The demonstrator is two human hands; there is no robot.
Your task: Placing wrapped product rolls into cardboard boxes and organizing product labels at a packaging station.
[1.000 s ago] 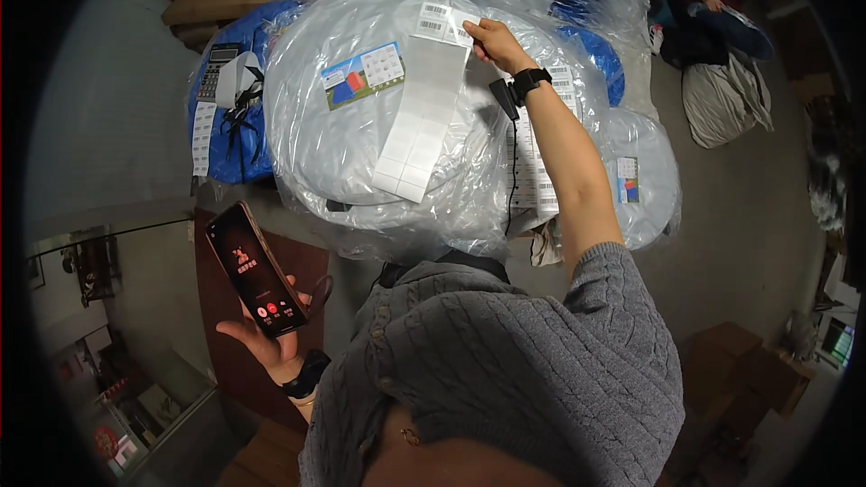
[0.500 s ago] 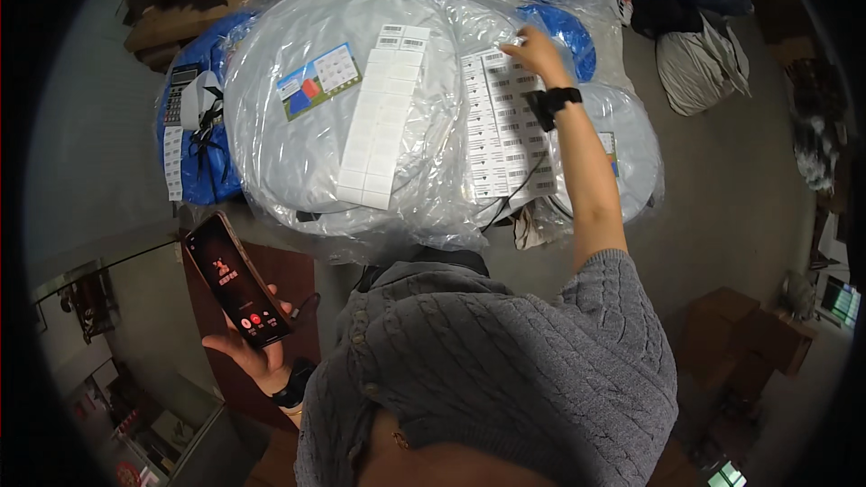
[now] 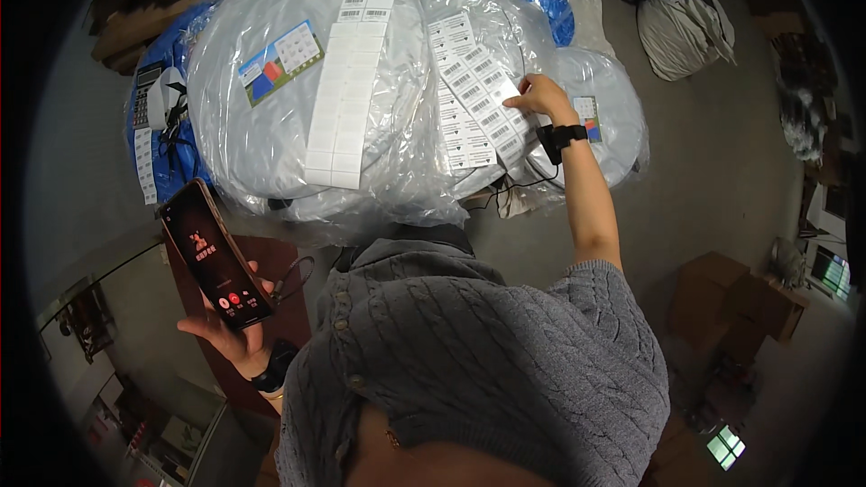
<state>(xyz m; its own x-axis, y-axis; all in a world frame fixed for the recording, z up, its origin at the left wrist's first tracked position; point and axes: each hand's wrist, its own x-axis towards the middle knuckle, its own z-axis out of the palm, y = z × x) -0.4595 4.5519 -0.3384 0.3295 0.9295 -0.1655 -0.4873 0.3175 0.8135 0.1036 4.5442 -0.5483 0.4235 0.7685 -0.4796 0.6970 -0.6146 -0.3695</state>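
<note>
My left hand (image 3: 230,329) holds a dark smartphone (image 3: 215,255) with a lit screen, low at the left, away from the bundles. My right hand (image 3: 539,96) reaches forward and pinches a white label on a sheet of barcode stickers (image 3: 474,95). That sheet lies across a large round bundle wrapped in clear plastic (image 3: 298,81). A second, mostly peeled backing strip (image 3: 347,90) lies on the same bundle to the left, next to a coloured card (image 3: 281,59). A dark watch sits on my right wrist (image 3: 564,136).
More plastic-wrapped bundles (image 3: 604,117) and blue ones (image 3: 171,153) are packed around. A calculator and a label strip (image 3: 144,140) lie at the left. Grey bags (image 3: 681,22) sit at the far right, cardboard boxes (image 3: 731,307) on the floor to the right, a brown table (image 3: 194,307) below.
My right hand moved from the top of the left strip across to the barcode sheet on the right and lower. The phone hand stayed low at the left.
</note>
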